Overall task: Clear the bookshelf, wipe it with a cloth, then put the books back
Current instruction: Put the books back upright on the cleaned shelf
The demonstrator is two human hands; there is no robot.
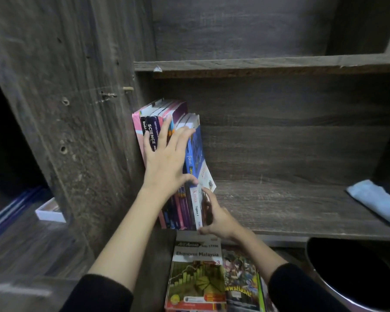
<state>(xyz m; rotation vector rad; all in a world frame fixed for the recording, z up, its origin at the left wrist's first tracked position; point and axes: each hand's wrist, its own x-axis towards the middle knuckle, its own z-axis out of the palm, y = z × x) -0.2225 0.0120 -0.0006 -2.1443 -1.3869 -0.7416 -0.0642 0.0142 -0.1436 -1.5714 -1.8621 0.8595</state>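
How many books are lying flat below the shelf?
2 with covers showing: the Ekonomi Malaysia book directly below the standing row, and the Newsflash book beside it on its right. More may lie hidden beneath them or beyond the bottom edge of the view.

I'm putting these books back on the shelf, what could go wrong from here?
The row of books has nothing propping its right side and the blue book already leans, so it may topple when the left hand and right hand let go.
The Kimia book sits near the shelf front edge and could slip onto the stack below.
The blue cloth lies on this shelf; later books may trap it.
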